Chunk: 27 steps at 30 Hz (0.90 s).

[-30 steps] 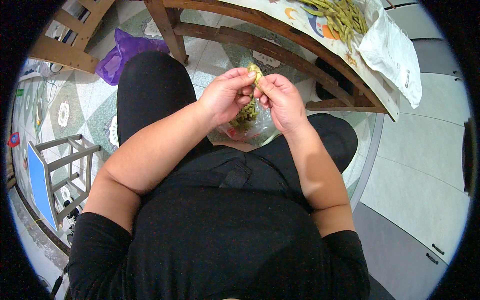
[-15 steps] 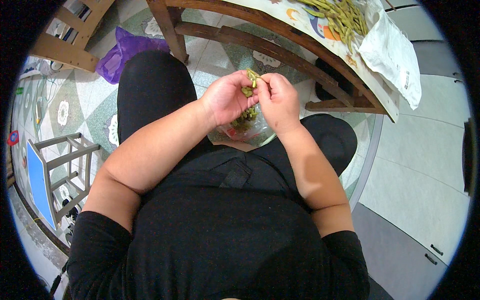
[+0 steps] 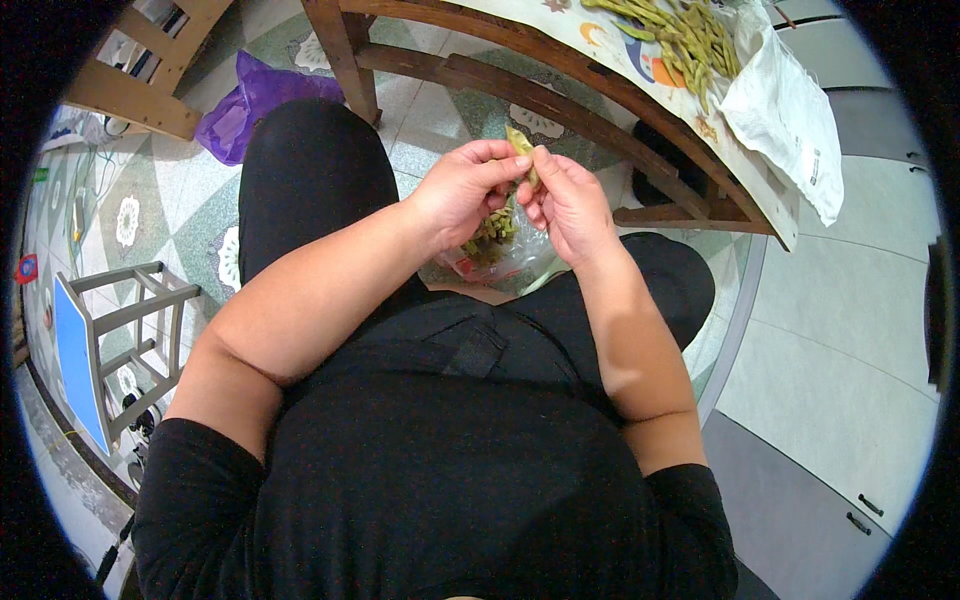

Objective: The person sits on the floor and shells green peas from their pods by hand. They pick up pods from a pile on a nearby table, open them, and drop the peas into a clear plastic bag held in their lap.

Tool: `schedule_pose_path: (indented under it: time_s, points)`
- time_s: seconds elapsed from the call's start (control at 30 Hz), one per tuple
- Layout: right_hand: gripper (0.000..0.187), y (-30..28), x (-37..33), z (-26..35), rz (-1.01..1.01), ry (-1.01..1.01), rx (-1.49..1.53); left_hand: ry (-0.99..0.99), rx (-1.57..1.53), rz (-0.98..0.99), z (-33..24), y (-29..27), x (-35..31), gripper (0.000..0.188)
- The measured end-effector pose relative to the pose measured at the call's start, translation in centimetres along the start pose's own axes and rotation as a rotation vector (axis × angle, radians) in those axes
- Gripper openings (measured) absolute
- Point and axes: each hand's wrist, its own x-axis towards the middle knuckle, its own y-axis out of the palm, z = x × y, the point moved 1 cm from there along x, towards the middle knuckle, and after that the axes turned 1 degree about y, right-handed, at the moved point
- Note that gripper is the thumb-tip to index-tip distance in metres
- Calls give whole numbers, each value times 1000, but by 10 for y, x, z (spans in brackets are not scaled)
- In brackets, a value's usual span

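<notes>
You have a yellow-green bean pod (image 3: pixel 518 139) pinched between your two hands, out in front of you above the gap between your thighs. Your left hand (image 3: pixel 457 193) has its thumb and forefinger brought together on the pod's left side, the other fingers curled in loosely behind them. Your right hand (image 3: pixel 572 205) meets it from the other side: thumb and forefinger are closed on the pod too, and the remaining fingers bend inward below. The tips of both hands sit just beside each other, and one end of the pod pokes out past them, away from you. You cannot tell from here whether the pod is split.

Lower than your fingers, partly hidden by your left hand, a clear plastic bag (image 3: pixel 540 262) lies between your thighs, with a heap of small green and brownish pieces (image 3: pixel 490 236) in it.

Beyond your fingers and to their right, the surface (image 3: pixel 545 20) has a pale printed cover. On it lies a pile of bean pods (image 3: pixel 690 45), well apart from your hands, and a white sack (image 3: pixel 790 130) just beside the pile hangs over the edge. Beyond your fingers to the left, a purple bag (image 3: pixel 262 100) rests near your left knee. Farther left stands a blue-topped stool (image 3: pixel 80 365).
</notes>
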Motion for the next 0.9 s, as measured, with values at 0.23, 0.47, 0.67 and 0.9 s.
schedule_pose_path:
  time_s: [0.23, 0.47, 0.67, 0.9]
  points:
    - [13, 2, -1, 4, 33, -34, -36, 17, -42, -111, -4, 5, -4, 13]
    - [13, 5, -2, 0, 7, -73, 29, 15, -128, -98, -2, 4, -4, 14]
    - [9, 7, -1, -5, -84, -154, -30, 58, -232, -47, 4, 8, -6, 14]
    - [6, 16, 2, -10, -148, -437, -297, 19, -178, -66, 8, 2, -3, 10]
